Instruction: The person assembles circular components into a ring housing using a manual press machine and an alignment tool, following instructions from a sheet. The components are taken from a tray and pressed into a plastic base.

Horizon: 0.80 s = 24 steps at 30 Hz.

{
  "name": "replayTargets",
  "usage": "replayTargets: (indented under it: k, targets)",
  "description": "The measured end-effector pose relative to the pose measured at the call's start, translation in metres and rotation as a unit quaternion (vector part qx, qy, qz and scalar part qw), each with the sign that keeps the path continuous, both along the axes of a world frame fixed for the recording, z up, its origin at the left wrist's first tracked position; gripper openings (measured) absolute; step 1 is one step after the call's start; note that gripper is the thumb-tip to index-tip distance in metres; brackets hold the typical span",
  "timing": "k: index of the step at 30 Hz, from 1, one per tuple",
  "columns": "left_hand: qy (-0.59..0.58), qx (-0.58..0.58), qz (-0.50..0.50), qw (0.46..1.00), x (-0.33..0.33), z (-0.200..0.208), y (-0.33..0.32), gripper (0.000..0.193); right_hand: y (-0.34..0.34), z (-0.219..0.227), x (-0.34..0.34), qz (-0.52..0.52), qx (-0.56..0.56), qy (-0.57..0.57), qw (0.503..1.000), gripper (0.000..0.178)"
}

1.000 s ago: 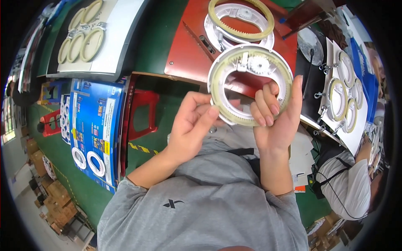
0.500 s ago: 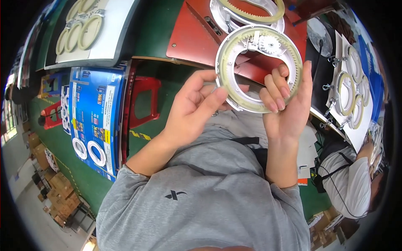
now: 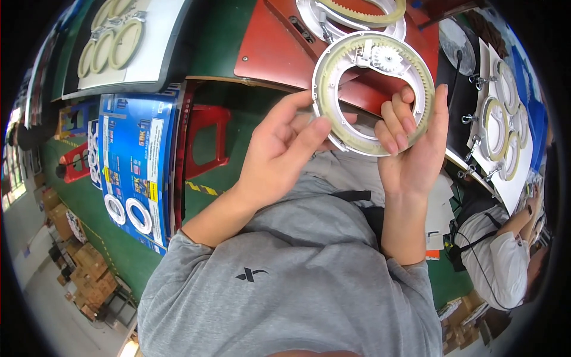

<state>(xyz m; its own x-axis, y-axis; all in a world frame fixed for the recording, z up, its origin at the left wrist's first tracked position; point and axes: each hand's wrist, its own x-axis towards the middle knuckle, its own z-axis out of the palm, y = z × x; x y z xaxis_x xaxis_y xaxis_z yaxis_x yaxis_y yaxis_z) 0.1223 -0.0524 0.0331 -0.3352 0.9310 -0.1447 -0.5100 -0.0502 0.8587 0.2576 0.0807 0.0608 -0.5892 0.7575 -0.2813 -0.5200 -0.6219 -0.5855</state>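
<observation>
Between my hands, above my lap, is a white ring-shaped housing point(image 3: 316, 80) with a cream toothed ring gear point(image 3: 326, 101) inside it. A small white gear point(image 3: 386, 58) sits at the top of the ring. My left hand point(image 3: 276, 149) pinches the lower left rim between thumb and fingers. My right hand point(image 3: 413, 152) grips the lower right side, its fingers curled through the central opening. Beyond the held ring, another white housing point(image 3: 307, 18) lies at the far edge of view, a loose cream ring gear point(image 3: 370, 20) resting over it.
A red work surface point(image 3: 267, 50) lies ahead. On the left, a white board point(image 3: 163, 41) carries several cream rings, and white rings lie on a blue printed panel point(image 3: 128, 154) near a red stool point(image 3: 223, 137). At right are a clip-edged board point(image 3: 505, 184) with rings and a co-worker point(image 3: 491, 256).
The held ring has shifted slightly right and up, with both hands moving along and keeping their grip. The co-worker's arm at the right has moved a little.
</observation>
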Motion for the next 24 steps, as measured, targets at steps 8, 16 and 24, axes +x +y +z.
replayTargets:
  k: [8,16,24]
  targets:
    - [0.070,-0.033,0.012,0.997,-0.009,0.012,0.003,0.042,0.001,0.009,0.000,0.015,0.086,-0.099,0.991,0.061]
    - [-0.020,0.021,0.123,0.992,-0.013,0.016,0.007,0.034,-0.032,0.002,0.007,-0.155,0.533,-0.370,0.745,0.069]
    - [-0.030,-0.005,0.213,0.977,-0.007,0.018,0.010,0.029,-0.053,-0.013,-0.039,-0.022,0.713,-0.292,0.636,0.044]
